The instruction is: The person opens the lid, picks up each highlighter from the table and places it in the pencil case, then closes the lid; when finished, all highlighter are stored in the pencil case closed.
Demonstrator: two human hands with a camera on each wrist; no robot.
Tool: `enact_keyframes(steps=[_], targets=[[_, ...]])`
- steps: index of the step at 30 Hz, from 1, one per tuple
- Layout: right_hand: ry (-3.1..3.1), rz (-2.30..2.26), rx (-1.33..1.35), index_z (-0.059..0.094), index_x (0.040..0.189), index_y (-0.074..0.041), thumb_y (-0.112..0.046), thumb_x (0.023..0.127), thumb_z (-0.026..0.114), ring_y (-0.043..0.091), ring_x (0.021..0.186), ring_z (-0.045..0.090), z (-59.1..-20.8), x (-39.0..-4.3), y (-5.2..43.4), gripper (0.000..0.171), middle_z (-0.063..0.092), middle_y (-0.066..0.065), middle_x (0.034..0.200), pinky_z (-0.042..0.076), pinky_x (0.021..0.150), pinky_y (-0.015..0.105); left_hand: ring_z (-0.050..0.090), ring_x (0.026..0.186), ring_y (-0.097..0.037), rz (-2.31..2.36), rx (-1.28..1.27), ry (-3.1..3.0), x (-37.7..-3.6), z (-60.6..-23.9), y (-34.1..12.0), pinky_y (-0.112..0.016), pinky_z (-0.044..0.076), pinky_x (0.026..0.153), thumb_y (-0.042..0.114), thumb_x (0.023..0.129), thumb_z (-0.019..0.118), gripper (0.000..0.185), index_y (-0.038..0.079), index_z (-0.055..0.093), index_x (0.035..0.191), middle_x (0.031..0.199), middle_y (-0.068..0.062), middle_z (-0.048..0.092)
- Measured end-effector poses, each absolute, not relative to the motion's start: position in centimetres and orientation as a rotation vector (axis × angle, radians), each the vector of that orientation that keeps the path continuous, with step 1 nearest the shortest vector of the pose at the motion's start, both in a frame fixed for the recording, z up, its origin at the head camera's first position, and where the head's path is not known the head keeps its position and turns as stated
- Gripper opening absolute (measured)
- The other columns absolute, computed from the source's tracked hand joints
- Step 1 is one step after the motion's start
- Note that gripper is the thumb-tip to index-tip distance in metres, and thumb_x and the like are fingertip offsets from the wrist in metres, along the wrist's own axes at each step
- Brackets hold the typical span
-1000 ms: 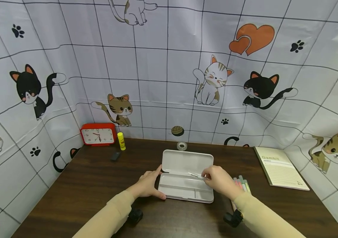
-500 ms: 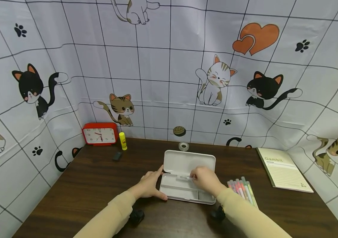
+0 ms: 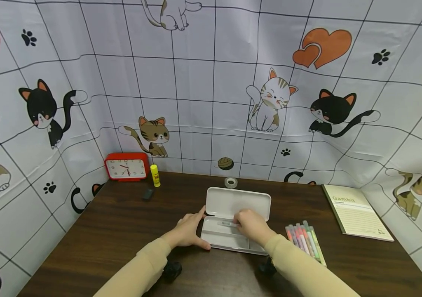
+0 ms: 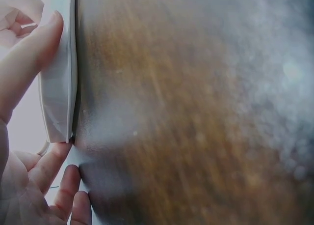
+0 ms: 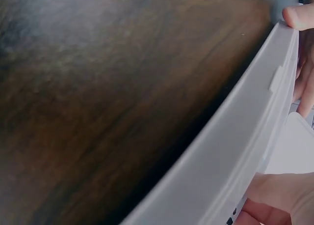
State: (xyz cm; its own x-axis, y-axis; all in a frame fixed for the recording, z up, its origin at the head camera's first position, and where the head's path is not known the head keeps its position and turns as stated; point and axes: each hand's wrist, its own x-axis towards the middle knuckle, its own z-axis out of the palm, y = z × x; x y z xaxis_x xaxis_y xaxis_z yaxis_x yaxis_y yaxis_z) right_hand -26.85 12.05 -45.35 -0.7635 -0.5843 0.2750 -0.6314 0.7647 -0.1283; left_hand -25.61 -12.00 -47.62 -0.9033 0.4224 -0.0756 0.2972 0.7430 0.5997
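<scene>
An open white pencil case (image 3: 218,240) lies on the dark wooden table, its lid (image 3: 223,202) tilted back. My left hand (image 3: 185,232) holds its left end, thumb at the front corner and fingers towards the hinge side. In the left wrist view that thumb (image 4: 37,50) presses on the case's front wall. My right hand (image 3: 252,225) reaches into the long back compartment, fingers curled on the right end of a slim pale pen-like thing (image 3: 226,223). Its right end is hidden by the fingers. In the right wrist view the right hand (image 5: 274,200) shows beyond the front wall.
Several colored markers (image 3: 306,241) lie side by side right of the case. A notebook (image 3: 357,212) is at the back right. Behind the case sits a tape roll (image 3: 230,182). Back left are a red clock (image 3: 127,166), a yellow glue stick (image 3: 155,175) and a small dark block (image 3: 148,194).
My right hand has moved left and down into the case, and the slim pen-like thing now lies in the back compartment. My left hand keeps its hold on the case.
</scene>
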Motion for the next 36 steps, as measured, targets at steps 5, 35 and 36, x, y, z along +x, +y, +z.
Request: enact_keyframes(steps=[5, 35, 36], targets=[[-2.724, 0.307, 0.934, 0.061, 0.067, -0.008, 0.003, 0.07, 0.074, 0.017, 0.062, 0.056, -45.5, -26.9, 12.1, 0.017, 0.056, 0.001, 0.066, 0.046, 0.055, 0.03, 0.033, 0.131, -0.036, 0.891, 0.572, 2.737, -25.6, -47.7, -12.1, -0.06, 0.024, 0.104, 0.048, 0.062, 0.086, 0.123, 0.004, 0.014, 0.152, 0.142, -0.006, 0.046], [-2.859, 0.608, 0.64, 0.069, 0.079, -0.009, -0.009, 0.083, 0.069, 0.007, 0.057, 0.043, -41.7, -25.5, 18.9, 0.004, 0.052, -0.006, 0.065, 0.038, 0.054, 0.024, 0.035, 0.128, -0.036, 0.882, 0.57, 2.757, -26.0, -48.0, -11.9, -0.06, 0.026, 0.103, 0.049, 0.06, 0.086, 0.124, 0.004, 0.016, 0.151, 0.141, -0.008, 0.048], [-2.866, 0.621, 0.626, 0.069, 0.08, -0.008, -0.01, 0.084, 0.068, 0.007, 0.057, 0.043, -41.6, -25.3, 19.5, 0.005, 0.052, -0.006, 0.065, 0.039, 0.054, 0.024, 0.035, 0.128, -0.036, 0.884, 0.572, 2.756, -26.0, -47.9, -11.9, -0.06, 0.026, 0.103, 0.049, 0.06, 0.087, 0.124, 0.004, 0.016, 0.151, 0.141, -0.008, 0.048]])
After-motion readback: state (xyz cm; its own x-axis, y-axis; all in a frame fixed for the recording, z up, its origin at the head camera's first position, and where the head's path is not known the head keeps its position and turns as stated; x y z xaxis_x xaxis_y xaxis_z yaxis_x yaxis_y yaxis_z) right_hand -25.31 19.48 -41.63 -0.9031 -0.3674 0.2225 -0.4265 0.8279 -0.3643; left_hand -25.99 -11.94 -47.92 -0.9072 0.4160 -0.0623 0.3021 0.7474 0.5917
